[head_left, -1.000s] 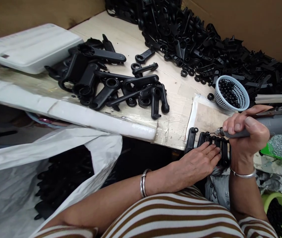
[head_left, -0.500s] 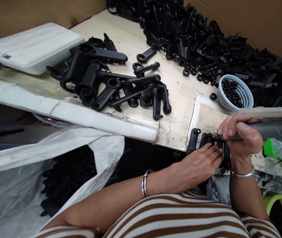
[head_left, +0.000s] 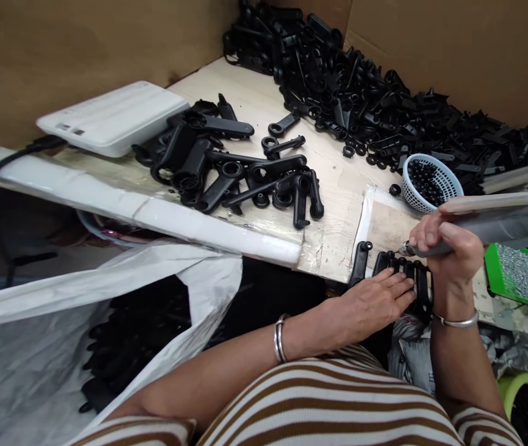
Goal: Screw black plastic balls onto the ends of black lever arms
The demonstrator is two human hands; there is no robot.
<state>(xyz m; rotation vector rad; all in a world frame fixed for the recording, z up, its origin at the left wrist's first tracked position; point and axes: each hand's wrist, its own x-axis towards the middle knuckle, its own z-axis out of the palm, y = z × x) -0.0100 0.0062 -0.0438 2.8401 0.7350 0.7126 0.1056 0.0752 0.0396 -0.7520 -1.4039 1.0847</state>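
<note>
My left hand (head_left: 375, 300) lies flat, fingers stretched out, across a row of black plastic crank handles (head_left: 424, 288) at the table's front edge. Another black handle (head_left: 360, 263) lies just left of that row. My right hand (head_left: 457, 248) is wrapped round a dark grey power screwdriver (head_left: 510, 230), which lies nearly level and reaches out of view to the right. Its metal tip points left, just above the far ends of the row. Whether the tip touches a handle, I cannot tell.
A blue basket (head_left: 450, 186) of small black pieces stands behind my right hand. To the right is a green tray (head_left: 494, 272) of screws. Loose black handles (head_left: 231, 176) lie left, near a white box (head_left: 115, 118). A large black parts heap (head_left: 361, 93) fills the back.
The camera view has shifted, so the table things appear lower and the white box further right. Both hands keep nearly the same place, with the screwdriver still held over the row.
</note>
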